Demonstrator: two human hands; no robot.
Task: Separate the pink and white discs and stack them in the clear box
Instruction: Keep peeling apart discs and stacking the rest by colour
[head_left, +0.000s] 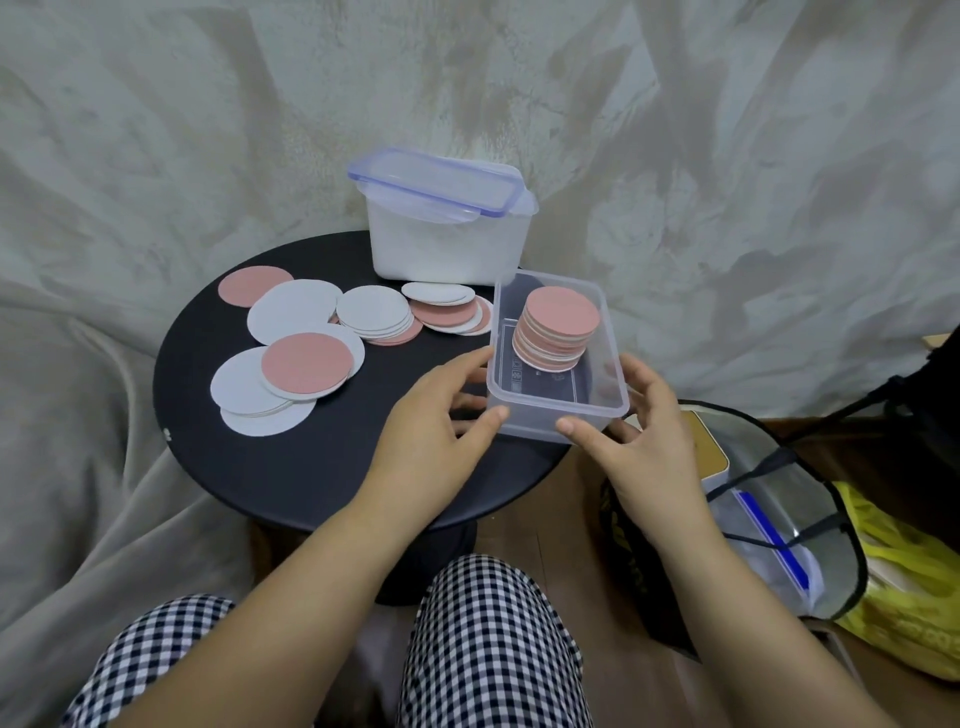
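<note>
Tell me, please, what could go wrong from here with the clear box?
1. The clear box sits at the right edge of the round table, gripped at its near corners by the left hand and right hand. A slip could send it over the edge.
2. The disc stack inside looks uneven, so tilting the box may topple it.

Black round table, lidded white tub, yellow bag
</note>
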